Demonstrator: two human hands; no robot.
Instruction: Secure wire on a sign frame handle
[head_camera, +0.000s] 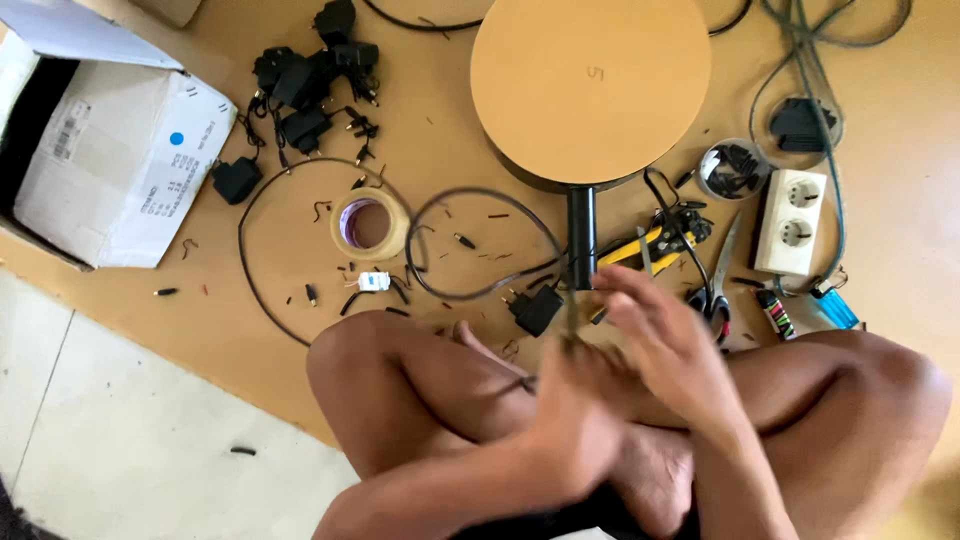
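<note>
I sit cross-legged on the floor with both hands over my legs, and both are blurred by motion. My left hand (578, 420) is closed around a thin dark cable end (571, 322) that sticks up from it. My right hand (655, 335) hovers just above and right of it with blurred fingers, so its grip is unclear. A black plug adapter (537, 308) lies just left of the hands. Its thin black cable (470, 195) loops across the floor.
Ahead are a round wooden disc (590, 85) on a black pole (581, 235), yellow-handled pliers (645, 245), scissors (720, 285), a white double socket (792, 220) and a small bowl of black parts (733, 170). A tape roll (368, 224), several black adapters (315, 75) and a white box (110, 150) are on the left.
</note>
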